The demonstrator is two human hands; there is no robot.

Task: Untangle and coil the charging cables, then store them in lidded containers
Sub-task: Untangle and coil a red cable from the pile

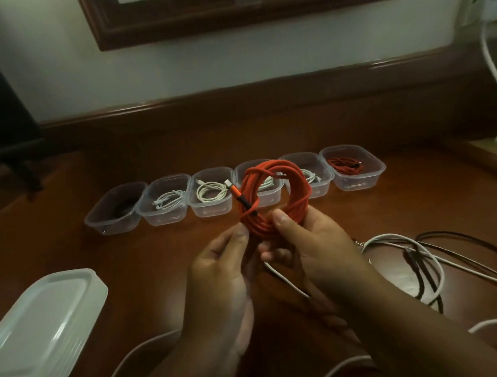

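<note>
Lid stack (44, 323) on wooden desk (164, 262); hands grip red cable (273, 198).

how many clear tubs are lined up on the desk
6, in one row behind the hands: the leftmost holds a dark cable, the next four hold white cables, the rightmost a red one. The raised red coil partly hides the fourth.

**Red coil held upright, six tubs lined up**

The red cable (275, 198) is wound into a ring, upright above the table, its plug (235, 190) jutting left. Behind it, six clear tubs (352, 167) stand in a row, each holding a coil. Stacked lids (44, 323) sit front-left; loose white and black cables (412, 254) sprawl right.
</note>
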